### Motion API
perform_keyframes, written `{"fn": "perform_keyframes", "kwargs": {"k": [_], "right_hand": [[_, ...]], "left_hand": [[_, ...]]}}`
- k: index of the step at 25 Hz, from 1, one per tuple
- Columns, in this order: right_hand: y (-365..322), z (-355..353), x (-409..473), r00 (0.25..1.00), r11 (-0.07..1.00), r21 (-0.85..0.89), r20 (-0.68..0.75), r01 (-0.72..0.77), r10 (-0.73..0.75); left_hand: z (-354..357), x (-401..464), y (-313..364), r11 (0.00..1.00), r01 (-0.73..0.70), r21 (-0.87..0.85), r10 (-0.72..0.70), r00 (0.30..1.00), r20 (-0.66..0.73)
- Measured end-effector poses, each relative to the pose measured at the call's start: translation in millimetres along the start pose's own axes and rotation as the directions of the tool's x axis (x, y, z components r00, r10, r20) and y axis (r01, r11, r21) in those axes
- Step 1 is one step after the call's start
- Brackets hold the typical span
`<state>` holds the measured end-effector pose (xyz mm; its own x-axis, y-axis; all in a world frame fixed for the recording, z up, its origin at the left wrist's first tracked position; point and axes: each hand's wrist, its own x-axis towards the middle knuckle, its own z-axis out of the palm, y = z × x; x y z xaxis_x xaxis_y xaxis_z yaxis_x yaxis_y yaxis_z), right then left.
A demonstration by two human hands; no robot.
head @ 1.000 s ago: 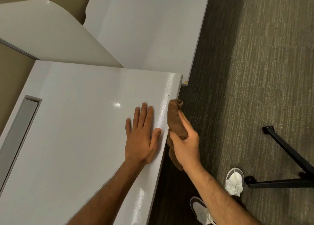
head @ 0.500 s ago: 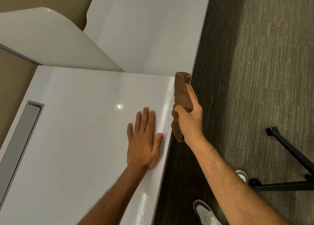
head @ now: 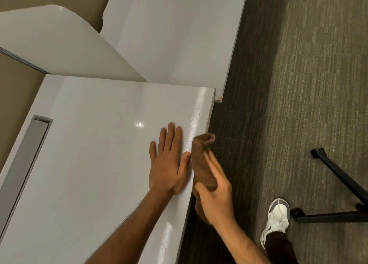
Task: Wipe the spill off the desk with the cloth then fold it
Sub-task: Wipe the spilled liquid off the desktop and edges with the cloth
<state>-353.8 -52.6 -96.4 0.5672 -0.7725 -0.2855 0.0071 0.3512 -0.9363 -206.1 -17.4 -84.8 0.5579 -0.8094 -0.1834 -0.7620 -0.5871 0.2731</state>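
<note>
Right hand [head: 216, 200], its grip closed round the bunched cloth [head: 203, 164], has slid back down the surface [head: 89, 164] edge; left hand [head: 168, 164] stays flat, so wiping continues

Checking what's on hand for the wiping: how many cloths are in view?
1. The brown cloth is gripped in the right hand against the desk edge, beside the flat left hand. Another could lie outside the view.

Two hands [head: 167, 164], one cloth [head: 203, 164], one shoe [head: 277, 216], perhaps three desk surfaces [head: 89, 164].
</note>
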Motion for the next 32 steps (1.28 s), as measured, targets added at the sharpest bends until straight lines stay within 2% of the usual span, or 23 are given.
{"fn": "perform_keyframes", "kwargs": {"k": [6,9,13,17,20,25,32], "right_hand": [[4.1,-21.0,-34.2,0.990,0.991,0.045,0.064,-0.127,0.124],[-13.4,-32.8,-5.3,0.980,0.972,0.152,-0.061,-0.176,0.187],[-42.5,-35.6,61.6,0.958,0.966,0.228,-0.228,-0.124,0.177],[-53.3,-20.0,116.1,0.980,0.975,0.174,-0.121,-0.137,0.159],[-48.2,-13.7,118.9,0.988,0.986,0.131,-0.092,-0.108,0.121],[-27.9,-19.8,64.5,0.991,0.988,0.080,-0.022,-0.132,0.134],[16.6,4.2,-48.4,0.994,0.996,0.034,0.074,-0.077,0.074]], "left_hand": [[-3.4,-1.4,3.1,1.000,-0.005,-0.021,0.005,1.000,-0.012],[-1.7,-1.2,1.5,1.000,0.003,-0.013,-0.003,1.000,-0.006],[-0.7,-0.8,0.2,1.000,0.005,-0.007,-0.005,1.000,-0.007],[0.1,-0.1,0.5,1.000,0.010,-0.025,-0.010,1.000,-0.005],[0.3,0.0,0.1,0.999,0.011,-0.041,-0.012,1.000,-0.015],[0.8,0.2,-0.5,0.999,0.004,-0.048,-0.005,1.000,-0.016],[3.0,-0.3,-2.9,0.999,-0.016,-0.047,0.015,1.000,-0.024]]}}
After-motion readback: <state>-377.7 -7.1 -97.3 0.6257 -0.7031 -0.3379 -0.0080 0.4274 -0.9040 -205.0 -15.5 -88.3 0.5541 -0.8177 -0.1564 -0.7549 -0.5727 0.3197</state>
